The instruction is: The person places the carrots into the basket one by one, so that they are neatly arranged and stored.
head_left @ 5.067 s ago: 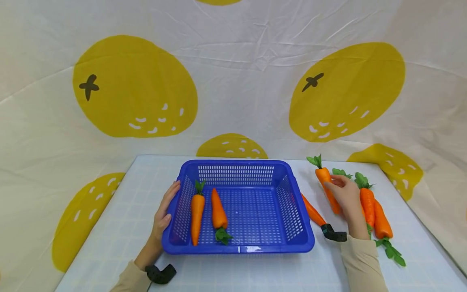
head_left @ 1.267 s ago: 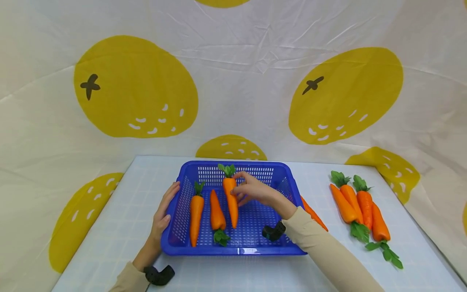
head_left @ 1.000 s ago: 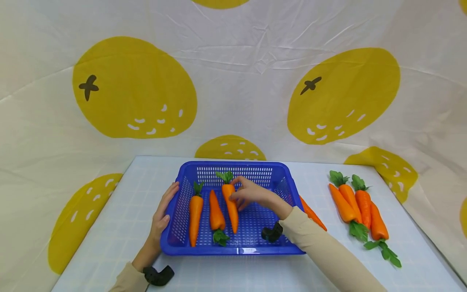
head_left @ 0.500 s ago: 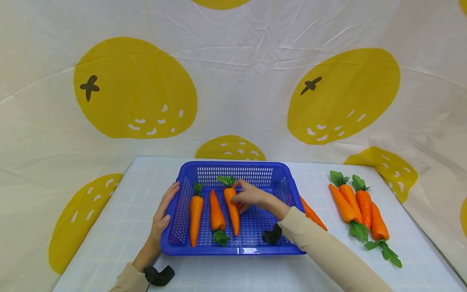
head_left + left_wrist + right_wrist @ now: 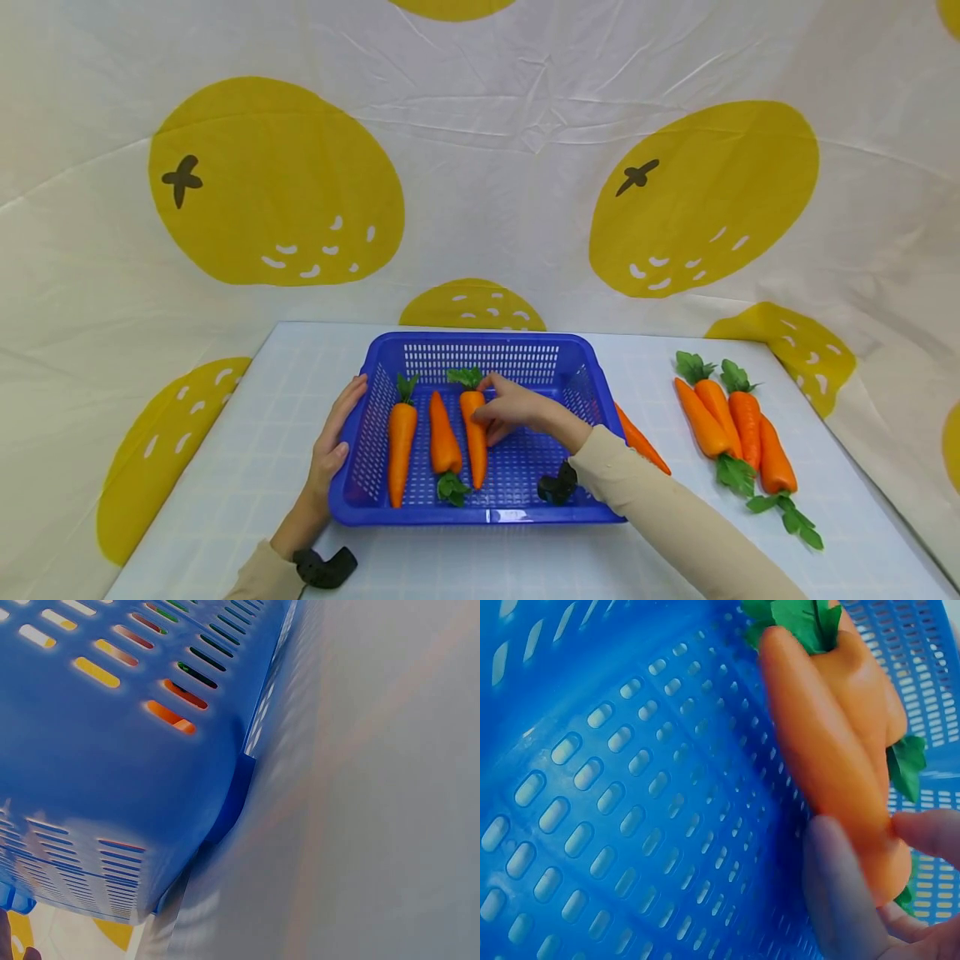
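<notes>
In the head view, a blue basket (image 5: 420,516) is set on a pale counter (image 5: 450,567), before a cloth (image 5: 502,208) printed with yellow fruit. Inside the basket, the held carrot (image 5: 477,458) is pinched near its crown by the right hand (image 5: 517,410), its leaves turned toward the far wall and its tip toward the near one. Just to its left, the middle carrot (image 5: 446,442) is laid with leaves nearest the person; left of that, the leftmost carrot (image 5: 402,454) is laid with leaves away. The left hand (image 5: 332,446) is rested against the basket's left side, fingers extended. At the right, the lone carrot (image 5: 642,440) is partly hidden by the basket, and a group of carrots (image 5: 744,425) is laid farther off.

In the left wrist view, the basket's slotted outside is shown close up, with orange and green glimpsed through it; too little of the left hand is caught for its contact to be judged.

In the right wrist view, the thick end of the held carrot is gripped from both sides, the tip left free. Whether the basket floor is touched cannot be made out. From the smooth, even skin, an artificial carrot may be presumed: probably light, fairly firm, hardly fragile, perhaps a little slippery. Hold is best taken across the thick body below the crown; by the thin leaves or tapered tip, it would likely be held less securely.
</notes>
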